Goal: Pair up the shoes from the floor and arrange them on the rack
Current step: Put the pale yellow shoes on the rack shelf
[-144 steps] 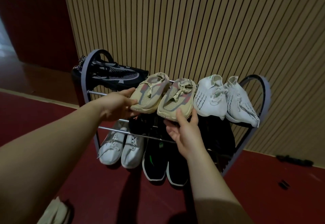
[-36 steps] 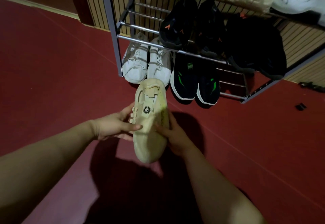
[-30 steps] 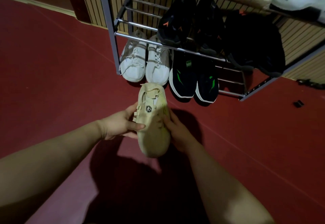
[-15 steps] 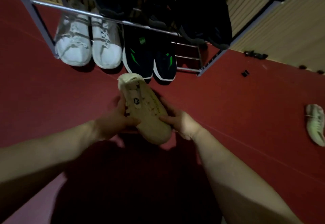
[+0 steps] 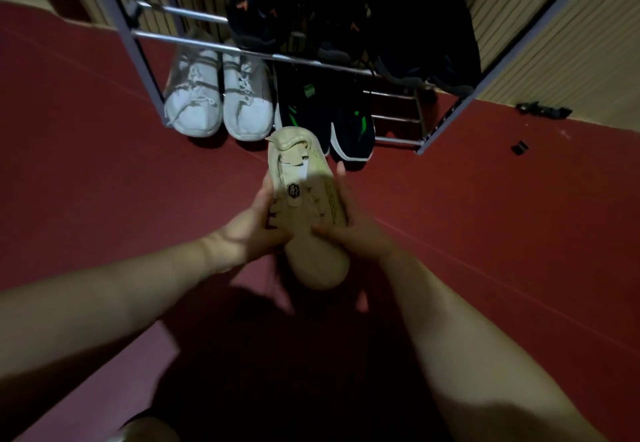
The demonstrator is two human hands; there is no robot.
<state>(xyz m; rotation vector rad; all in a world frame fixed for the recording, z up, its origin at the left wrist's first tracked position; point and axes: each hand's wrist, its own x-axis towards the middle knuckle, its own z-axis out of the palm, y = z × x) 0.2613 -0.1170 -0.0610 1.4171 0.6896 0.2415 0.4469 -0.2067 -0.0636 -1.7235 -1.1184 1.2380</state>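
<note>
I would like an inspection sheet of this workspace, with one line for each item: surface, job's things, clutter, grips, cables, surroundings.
Surface: red floor, dimly lit.
Job's things: beige shoe held above the floor, toe towards the person; metal rack with a white pair and a black pair with green marks at its bottom, dark shoes on the shelf above.
Clutter: small black objects on the floor right of the rack, too small to identify.
Grips: left hand and right hand both grip the beige shoe at its sides.
Cables: nothing seen.
Surroundings: slatted wall behind the rack.
</note>
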